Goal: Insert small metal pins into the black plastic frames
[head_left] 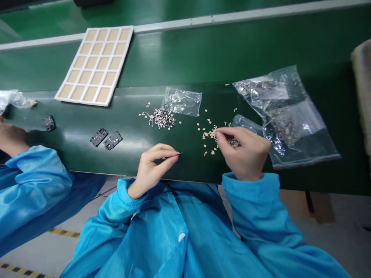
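Note:
My left hand (155, 166) is near the table's front edge, thumb and fingers pinched on a small black part (179, 154). Most of that part is hidden by the fingers. My right hand (245, 148) is over a scatter of small beige pieces (206, 134), fingertips pressed together at its right side. Whatever sits between those fingertips is too small to make out. Behind my left hand lies a heap of small silvery and dark metal pieces (164, 118). Two black plastic parts (113, 140) with metallic patches rest to its left.
A white tray with beige compartments (92, 65) lies at the back left. A clear bag (185, 101) is behind the metal heap; larger zip bags of parts (290, 119) lie right. Another black part (50, 123) is near a co-worker's hand (11, 137) at far left.

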`<state>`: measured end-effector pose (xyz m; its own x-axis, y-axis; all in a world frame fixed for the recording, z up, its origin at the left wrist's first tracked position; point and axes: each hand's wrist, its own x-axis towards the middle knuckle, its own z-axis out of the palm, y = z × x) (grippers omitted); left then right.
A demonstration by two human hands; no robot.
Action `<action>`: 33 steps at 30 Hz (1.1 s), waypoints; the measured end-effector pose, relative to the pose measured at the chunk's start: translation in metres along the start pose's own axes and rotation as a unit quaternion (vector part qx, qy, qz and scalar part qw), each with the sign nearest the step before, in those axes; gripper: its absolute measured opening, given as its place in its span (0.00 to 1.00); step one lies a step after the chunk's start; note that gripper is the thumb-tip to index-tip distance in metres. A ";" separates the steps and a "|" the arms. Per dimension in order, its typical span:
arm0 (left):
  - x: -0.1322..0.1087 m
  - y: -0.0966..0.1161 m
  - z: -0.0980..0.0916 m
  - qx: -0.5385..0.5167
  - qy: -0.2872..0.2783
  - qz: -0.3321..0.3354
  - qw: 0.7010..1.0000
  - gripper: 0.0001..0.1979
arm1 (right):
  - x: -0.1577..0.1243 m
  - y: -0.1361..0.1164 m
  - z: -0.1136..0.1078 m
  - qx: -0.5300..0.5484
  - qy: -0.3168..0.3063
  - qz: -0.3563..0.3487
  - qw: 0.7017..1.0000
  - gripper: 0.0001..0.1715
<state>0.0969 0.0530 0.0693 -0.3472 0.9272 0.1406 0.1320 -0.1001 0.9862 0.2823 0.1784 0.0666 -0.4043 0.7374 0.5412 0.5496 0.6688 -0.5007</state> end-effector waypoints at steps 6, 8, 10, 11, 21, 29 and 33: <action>0.000 -0.004 -0.025 0.049 0.104 -0.025 0.993 0.04 | 0.008 0.034 0.002 -0.139 -0.035 -0.018 0.989 0.19; -0.002 -0.004 -0.032 0.043 0.120 -0.040 0.991 0.04 | -0.001 0.020 0.001 -0.121 -0.035 -0.041 0.991 0.19; -0.004 -0.004 -0.036 0.032 0.119 -0.045 0.991 0.04 | -0.012 0.000 0.006 -0.090 -0.067 -0.088 0.990 0.15; -0.005 -0.004 -0.038 0.027 0.113 -0.047 0.992 0.04 | -0.018 -0.011 0.010 -0.079 -0.103 -0.118 0.984 0.13; -0.010 -0.007 -0.028 -0.038 0.085 -0.064 0.994 0.14 | -0.038 -0.033 0.044 0.032 -0.235 -0.106 0.966 0.08; -0.006 -0.005 -0.033 -0.028 -0.005 -0.135 0.990 0.13 | -0.024 -0.032 0.022 0.260 -0.232 0.064 0.935 0.17; -0.001 -0.003 -0.034 0.010 -0.070 -0.148 0.986 0.08 | -0.024 -0.030 0.025 0.314 -0.200 0.159 0.915 0.16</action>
<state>0.0647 0.0405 0.0691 -0.2426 0.9554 -0.1682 0.0634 0.1886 0.9800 0.2571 0.1432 0.0519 -0.6017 0.7953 0.0735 0.2090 0.2455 -0.9466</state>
